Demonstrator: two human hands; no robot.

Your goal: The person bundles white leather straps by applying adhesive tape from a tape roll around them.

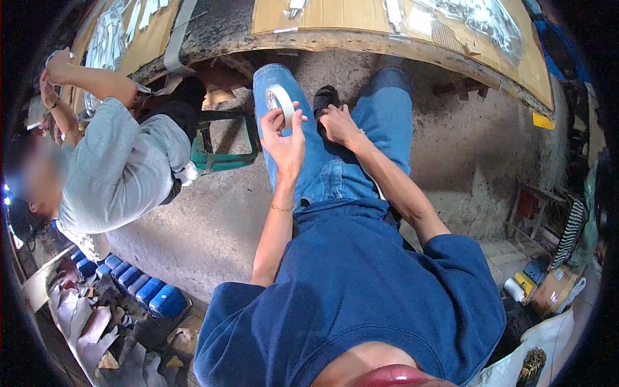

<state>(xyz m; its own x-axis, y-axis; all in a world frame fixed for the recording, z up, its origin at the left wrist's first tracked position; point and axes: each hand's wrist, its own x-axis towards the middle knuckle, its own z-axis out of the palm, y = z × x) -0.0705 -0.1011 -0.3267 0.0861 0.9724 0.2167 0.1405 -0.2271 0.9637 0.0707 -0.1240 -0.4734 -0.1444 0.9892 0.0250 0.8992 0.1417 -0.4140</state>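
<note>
My left hand (284,145) is closed round a roll of white tape (282,104), held up over my left thigh. Its fingers and thumb grip the lower rim, and the roll stands on edge. My right hand (339,126) is between my thighs, near the right one, with its fingers curled together. Whatever may be in those fingers is too small or hidden to make out. Just beyond them shows a dark sandal (326,98). The two hands are a little apart.
Ahead is a worktable (309,42) with cardboard and white strips. Another person in a grey shirt (109,174) sits at the left, by a green stool (222,161). Blue containers (169,301) and scraps (97,322) lie lower left; a cardboard box (554,288) sits lower right.
</note>
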